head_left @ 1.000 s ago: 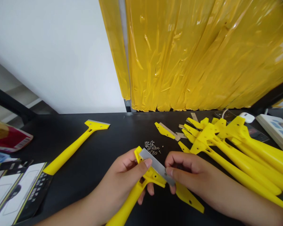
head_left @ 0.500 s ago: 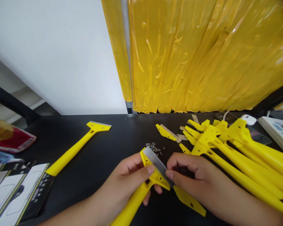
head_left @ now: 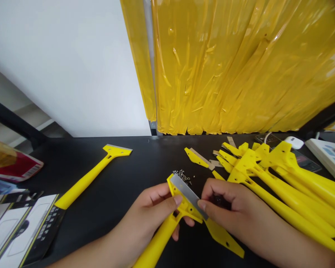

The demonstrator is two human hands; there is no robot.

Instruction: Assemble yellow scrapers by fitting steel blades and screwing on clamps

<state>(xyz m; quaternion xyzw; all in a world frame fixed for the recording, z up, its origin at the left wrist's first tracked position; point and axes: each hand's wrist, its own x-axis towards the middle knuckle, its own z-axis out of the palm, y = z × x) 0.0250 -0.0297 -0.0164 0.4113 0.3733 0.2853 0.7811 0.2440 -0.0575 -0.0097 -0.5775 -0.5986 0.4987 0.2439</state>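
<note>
While the left hand (head_left: 147, 212) grips a yellow plastic scraper (head_left: 185, 208) and the right hand (head_left: 229, 208) pinches a rectangular steel blade (head_left: 187, 194) onto its head, one bladed yellow scraper (head_left: 83, 182) lies left of them, and a heap of yellow scrapers (head_left: 284, 193) remains right.

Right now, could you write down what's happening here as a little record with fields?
Left hand: grips a yellow plastic scraper by its head
Right hand: holds the end of a steel blade lying across the scraper's head
Nearby: small metal fasteners; heap of yellow scrapers
Rest: black table; yellow plastic sheeting; printed packaging cards
</note>
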